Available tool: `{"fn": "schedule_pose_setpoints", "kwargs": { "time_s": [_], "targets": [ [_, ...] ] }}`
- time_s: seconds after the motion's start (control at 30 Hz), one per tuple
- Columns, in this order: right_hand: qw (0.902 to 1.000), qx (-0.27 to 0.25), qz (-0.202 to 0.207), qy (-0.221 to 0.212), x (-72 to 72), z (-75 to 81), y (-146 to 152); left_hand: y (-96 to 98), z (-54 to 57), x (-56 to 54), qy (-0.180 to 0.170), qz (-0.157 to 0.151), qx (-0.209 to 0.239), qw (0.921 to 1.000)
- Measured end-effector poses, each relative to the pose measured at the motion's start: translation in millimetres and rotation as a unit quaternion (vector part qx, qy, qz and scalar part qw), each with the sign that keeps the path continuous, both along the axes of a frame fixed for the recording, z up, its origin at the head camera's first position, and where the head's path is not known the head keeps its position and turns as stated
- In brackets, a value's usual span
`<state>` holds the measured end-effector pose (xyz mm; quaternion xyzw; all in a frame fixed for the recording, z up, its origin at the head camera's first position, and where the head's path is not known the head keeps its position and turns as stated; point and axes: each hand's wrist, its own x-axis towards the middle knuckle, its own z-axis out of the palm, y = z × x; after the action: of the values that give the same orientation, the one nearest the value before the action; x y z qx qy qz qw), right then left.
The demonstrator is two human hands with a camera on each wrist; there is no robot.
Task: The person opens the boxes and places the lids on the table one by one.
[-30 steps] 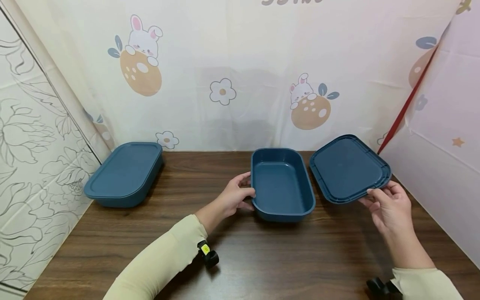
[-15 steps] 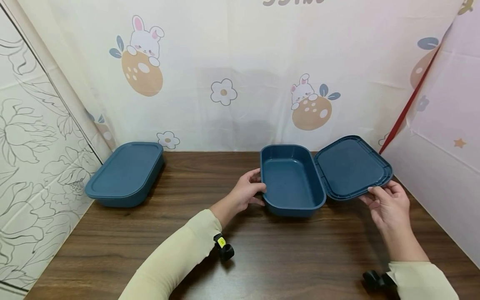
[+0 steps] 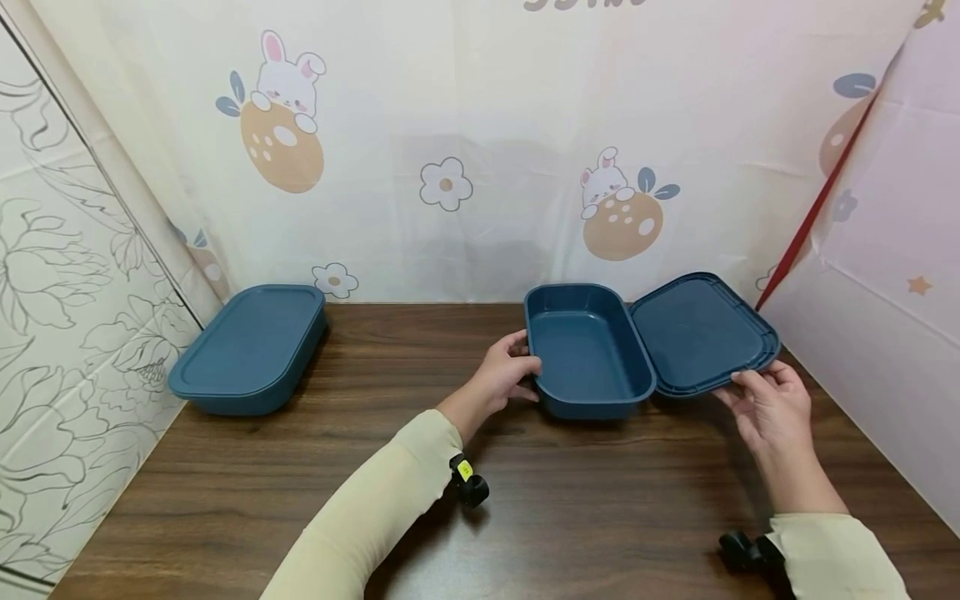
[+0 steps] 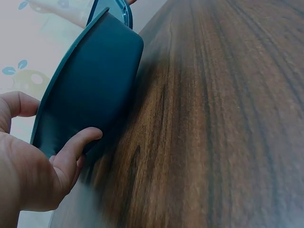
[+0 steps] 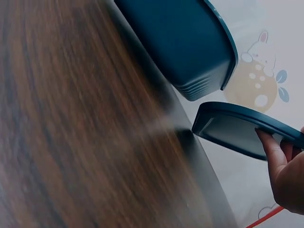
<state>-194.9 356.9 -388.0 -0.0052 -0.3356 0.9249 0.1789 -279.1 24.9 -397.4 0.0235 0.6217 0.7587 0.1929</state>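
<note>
A deep blue rectangular box (image 3: pixel 588 350), lidless and with nothing inside, stands upright at the back right of the table. My left hand (image 3: pixel 498 375) grips its left wall, thumb over the rim, fingers against the outside. In the left wrist view those fingers lie along the box's outer wall (image 4: pixel 90 76). Just right of the box is a matching lid (image 3: pixel 705 333), its grooved inner face up. My right hand (image 3: pixel 776 412) pinches the lid's near right corner, thumb on top. The right wrist view shows the lid (image 5: pixel 237 116) tilted, its far end low near the tabletop.
A second blue box (image 3: pixel 251 346) with its lid on sits at the back left of the wooden table (image 3: pixel 600 517). A printed cloth (image 3: pixel 495 225) hangs behind, with patterned side panels left and right. A red ribbon (image 3: pixel 817 204) runs down the right corner.
My left hand has moved the box rightward and slightly back, up close against the lid. The lid, still in my right hand, has shifted only a little.
</note>
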Motion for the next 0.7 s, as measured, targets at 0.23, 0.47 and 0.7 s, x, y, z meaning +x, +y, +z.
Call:
{"fn": "schedule_pose_setpoints", "kwargs": {
  "time_s": [0.23, 0.47, 0.7],
  "targets": [
    [0.9987, 0.043, -0.007, -0.026, 2.4, -1.4, 8.6, 6.3, -1.1, -1.4, 0.000, 0.001, -0.003, 1.0000],
    [0.9940, 0.059, -0.024, -0.089, 8.2, 2.9, 13.6, 12.3, -2.1, -1.0, 0.003, 0.004, 0.001, 1.0000],
    [0.9868, 0.046, -0.054, -0.145, 9.0, 0.4, 15.1, 17.1, -1.7, 0.8, -0.005, 0.009, -0.001, 0.9999]
  ]
}}
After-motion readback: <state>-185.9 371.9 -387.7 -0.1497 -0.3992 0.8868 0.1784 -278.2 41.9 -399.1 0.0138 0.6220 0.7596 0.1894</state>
